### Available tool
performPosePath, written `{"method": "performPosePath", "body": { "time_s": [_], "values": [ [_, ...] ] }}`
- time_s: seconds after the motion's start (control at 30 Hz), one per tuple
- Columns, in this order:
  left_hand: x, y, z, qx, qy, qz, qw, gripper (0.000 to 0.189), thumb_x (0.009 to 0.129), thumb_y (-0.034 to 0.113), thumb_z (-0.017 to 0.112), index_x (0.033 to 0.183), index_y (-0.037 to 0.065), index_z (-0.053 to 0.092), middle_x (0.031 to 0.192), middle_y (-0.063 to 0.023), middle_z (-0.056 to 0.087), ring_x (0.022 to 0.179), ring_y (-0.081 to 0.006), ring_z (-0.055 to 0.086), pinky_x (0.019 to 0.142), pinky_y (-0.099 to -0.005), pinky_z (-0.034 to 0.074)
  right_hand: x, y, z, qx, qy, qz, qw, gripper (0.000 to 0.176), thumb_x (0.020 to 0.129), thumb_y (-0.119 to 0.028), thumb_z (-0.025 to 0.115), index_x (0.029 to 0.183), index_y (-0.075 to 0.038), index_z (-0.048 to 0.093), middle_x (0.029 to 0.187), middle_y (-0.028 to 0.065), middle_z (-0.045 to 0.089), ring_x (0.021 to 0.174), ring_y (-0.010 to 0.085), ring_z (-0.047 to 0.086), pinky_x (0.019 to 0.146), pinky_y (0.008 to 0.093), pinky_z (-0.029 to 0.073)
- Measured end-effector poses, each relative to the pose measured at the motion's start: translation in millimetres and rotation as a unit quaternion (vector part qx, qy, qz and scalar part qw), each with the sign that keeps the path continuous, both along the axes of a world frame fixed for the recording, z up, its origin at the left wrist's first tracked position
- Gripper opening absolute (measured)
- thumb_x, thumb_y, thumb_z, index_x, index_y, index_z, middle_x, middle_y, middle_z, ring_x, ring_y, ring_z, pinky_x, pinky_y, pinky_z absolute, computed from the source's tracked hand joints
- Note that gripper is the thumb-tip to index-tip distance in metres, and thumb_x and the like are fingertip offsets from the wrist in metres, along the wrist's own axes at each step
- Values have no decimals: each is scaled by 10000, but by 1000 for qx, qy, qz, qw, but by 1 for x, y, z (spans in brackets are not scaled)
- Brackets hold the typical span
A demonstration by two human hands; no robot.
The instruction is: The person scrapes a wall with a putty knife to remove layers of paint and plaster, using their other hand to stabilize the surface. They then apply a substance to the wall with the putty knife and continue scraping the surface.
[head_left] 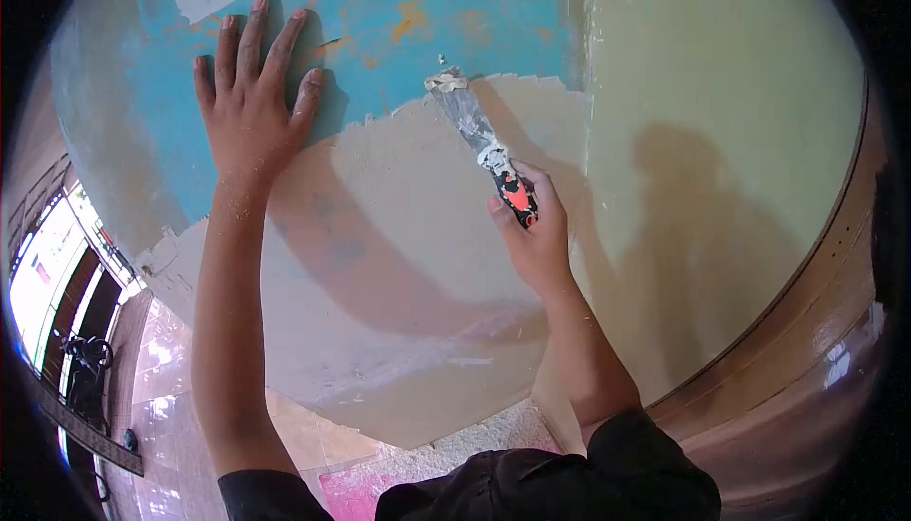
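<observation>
- I see my left hand (251, 108) with fingers spread, apparently flat against the blue patch (365, 61) of the wall.
- My right hand (536, 222) has its thumb and fingers pinching the handle of the putty knife (470, 120), which slants up and leftward.
- Its blade tip, loaded with pale filler (447, 81), lies over the ragged edge between blue patch and pale coat (436, 208); whether it touches the wall, I cannot tell.
- The filler sits in a lump at the very tip, so a tilt or jerk could drop it toward the pink sheet (356, 491) below.
- If I pressed one blade corner harder, I'd expect it to gouge the pale coat or leave a ridge.
- Filler smeared near the handle could make my grip slide if it reached the fingers.
- Straying right, the blade could smear the green wall (731, 65) just beyond the corner.
- Lowering my left palm carelessly could print the pale coat, should it be wet.
</observation>
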State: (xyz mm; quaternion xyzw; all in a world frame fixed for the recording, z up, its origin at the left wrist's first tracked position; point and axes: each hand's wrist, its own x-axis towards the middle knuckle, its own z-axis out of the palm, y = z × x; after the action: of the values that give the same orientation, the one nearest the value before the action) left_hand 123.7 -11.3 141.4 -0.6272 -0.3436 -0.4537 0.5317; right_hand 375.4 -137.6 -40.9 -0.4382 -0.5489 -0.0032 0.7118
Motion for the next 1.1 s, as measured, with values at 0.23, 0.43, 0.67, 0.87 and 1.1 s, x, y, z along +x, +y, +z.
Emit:
{"method": "performPosePath", "body": {
  "time_s": [0.23,0.43,0.67,0.87,1.1],
  "values": [
    [0,1,-4,3,7,-27,1000,572,986,502,513,1534,387,399,1652,7,292,1536,-290,218,1228,-600,119,5,-3,23,40,-34,-23,998,366,967,-125,631,1308,-8,572,1115,142,666,965,206,653,844,327,519],
    [1,-2,-6,-13,3,-16,1000,583,979,493,521,1538,390,391,1654,0,287,1538,-291,212,1227,-605,113,26,14,38,82,-171,-193,963,407,938,-73,630,1339,-60,558,1182,146,636,1035,361,583,887,459,492],
    [1,-2,-7,-13,-1,-12,1000,580,978,489,524,1535,391,395,1656,14,280,1540,-278,207,1232,-598,106,32,16,33,98,-141,-186,968,371,954,-103,643,1320,-77,587,1082,133,640,955,322,620,835,429,507],
    [-1,0,-6,-7,4,-30,1000,578,975,481,534,1530,382,406,1647,4,298,1535,-283,216,1232,-597,101,39,12,29,83,-135,-171,973,366,959,-124,646,1318,-71,595,1109,148,659,982,325,643,862,413,514],
    [5,0,-5,-11,-3,-30,999,593,963,490,561,1525,367,415,1635,-23,310,1535,-299,209,1217,-621,112,47,-2,23,110,-147,-162,970,327,969,-138,646,1285,-63,611,1119,160,664,998,329,648,881,418,514]
  ]
}}
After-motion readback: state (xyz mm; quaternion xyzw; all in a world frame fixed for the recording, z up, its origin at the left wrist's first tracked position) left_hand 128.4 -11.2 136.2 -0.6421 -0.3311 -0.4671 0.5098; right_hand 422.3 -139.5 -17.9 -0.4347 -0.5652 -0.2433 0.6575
